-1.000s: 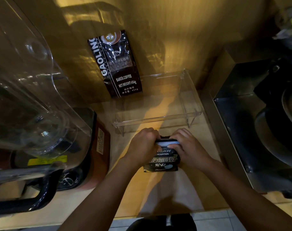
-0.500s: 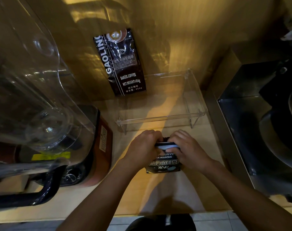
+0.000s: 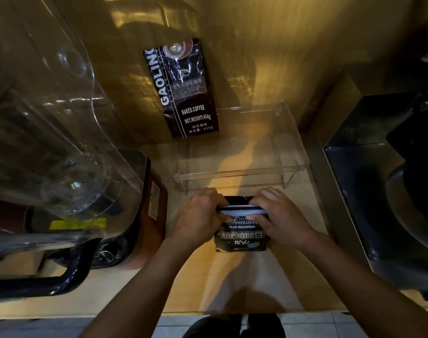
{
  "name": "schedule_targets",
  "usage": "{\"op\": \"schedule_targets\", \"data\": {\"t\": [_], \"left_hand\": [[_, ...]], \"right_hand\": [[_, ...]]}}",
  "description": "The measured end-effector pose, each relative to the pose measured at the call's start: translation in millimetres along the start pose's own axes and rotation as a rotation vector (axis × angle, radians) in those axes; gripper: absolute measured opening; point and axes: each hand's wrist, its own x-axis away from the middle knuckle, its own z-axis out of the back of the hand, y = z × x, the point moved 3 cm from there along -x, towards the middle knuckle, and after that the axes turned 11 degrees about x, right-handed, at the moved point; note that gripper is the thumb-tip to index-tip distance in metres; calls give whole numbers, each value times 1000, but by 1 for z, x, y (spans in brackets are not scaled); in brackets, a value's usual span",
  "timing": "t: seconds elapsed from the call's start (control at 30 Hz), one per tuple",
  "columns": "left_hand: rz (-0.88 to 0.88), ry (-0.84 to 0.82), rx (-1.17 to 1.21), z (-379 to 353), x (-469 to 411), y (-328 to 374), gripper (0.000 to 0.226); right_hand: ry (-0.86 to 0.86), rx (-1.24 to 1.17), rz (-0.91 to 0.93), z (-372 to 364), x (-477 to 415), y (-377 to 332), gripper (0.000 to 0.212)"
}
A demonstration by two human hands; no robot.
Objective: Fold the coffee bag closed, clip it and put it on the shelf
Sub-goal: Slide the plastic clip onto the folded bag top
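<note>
Pinching one clip (image 3: 241, 209) onto one bag (image 3: 241, 236), left hand (image 3: 200, 215) and right hand (image 3: 280, 217) fingers both gripping; second bag (image 3: 183, 91) leaning behind one shelf (image 3: 237, 170).

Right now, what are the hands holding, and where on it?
Both the left hand and right hand grip the coffee bag at its folded top, one at each end of the clip.

Between our fingers (image 3: 261, 203) we see a black bag (image 3: 241, 236) with white lettering and a pale blue patch near its bottom edge; a white-and-black striped clip (image 3: 239, 208) crosses its top. Beyond our fingertips stands a clear shelf (image 3: 239, 172) and a second bag (image 3: 183, 89), black with white print. The counter (image 3: 232, 284) glows yellow-brown. Left of our fingers, a blender (image 3: 61, 142) is clear over a reddish-brown base with a yellow label.
</note>
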Motion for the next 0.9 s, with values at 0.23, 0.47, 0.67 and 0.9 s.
{"op": "schedule_targets", "data": {"t": [0.23, 0.47, 0.67, 0.9], "left_hand": [[-23, 13, 41, -3, 0, -3, 24], [15, -7, 298, 8, 16, -25, 28], [52, 93, 427, 3, 19, -33, 18], [59, 160, 463, 1, 19, -39, 18]], "right_hand": [[10, 77, 43, -3, -4, -14, 22], [-4, 42, 0, -1, -4, -14, 20], [-28, 51, -4, -1, -6, -12, 20], [-30, 133, 30, -3, -7, -14, 24]]}}
